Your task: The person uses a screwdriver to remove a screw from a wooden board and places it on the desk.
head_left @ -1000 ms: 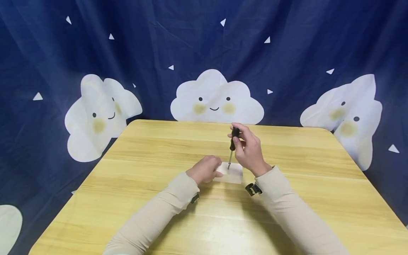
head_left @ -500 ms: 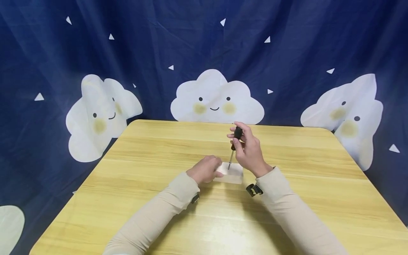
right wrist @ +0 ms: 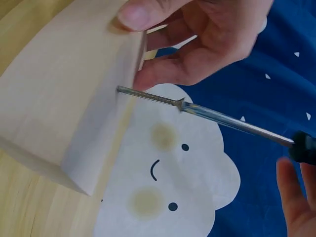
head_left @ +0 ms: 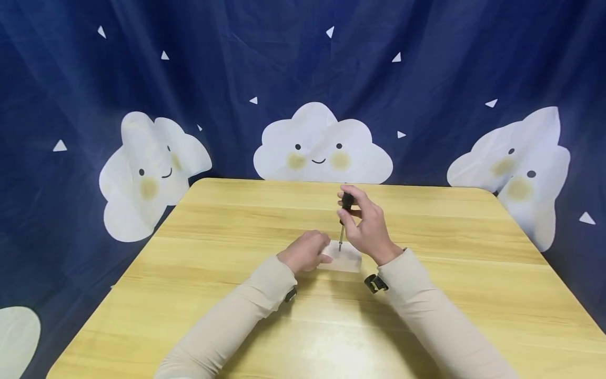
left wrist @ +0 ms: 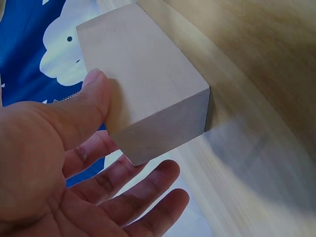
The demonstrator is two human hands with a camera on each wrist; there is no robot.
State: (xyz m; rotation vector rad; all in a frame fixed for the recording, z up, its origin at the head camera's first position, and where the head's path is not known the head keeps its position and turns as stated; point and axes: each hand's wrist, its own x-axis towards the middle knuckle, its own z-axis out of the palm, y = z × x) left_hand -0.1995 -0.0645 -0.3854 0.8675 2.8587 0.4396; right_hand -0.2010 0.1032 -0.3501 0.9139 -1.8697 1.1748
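Observation:
A pale wooden block (head_left: 349, 261) sits on the table beneath both hands. My left hand (head_left: 305, 251) pinches its left end, the thumb (left wrist: 96, 91) on the near face and fingers behind. A threaded screw (right wrist: 150, 96) stands in the block's top face, much of its thread exposed. The tip of a screwdriver (right wrist: 237, 122) meets the screw's head, shaft and screw nearly in line. My right hand (head_left: 371, 226) holds the black screwdriver handle (head_left: 347, 201) between thumb and fingers. In the right wrist view most of that hand is out of frame.
The light wood-grain table (head_left: 199, 295) extends around the block on all sides. Behind it hangs a dark blue curtain (head_left: 227, 58) printed with white clouds and small triangles. Dark straps (head_left: 376, 283) show at the wrists.
The right hand's fingers and thumb have shifted around the handle, and the handle's top has swung slightly left. The left hand and block stay in place.

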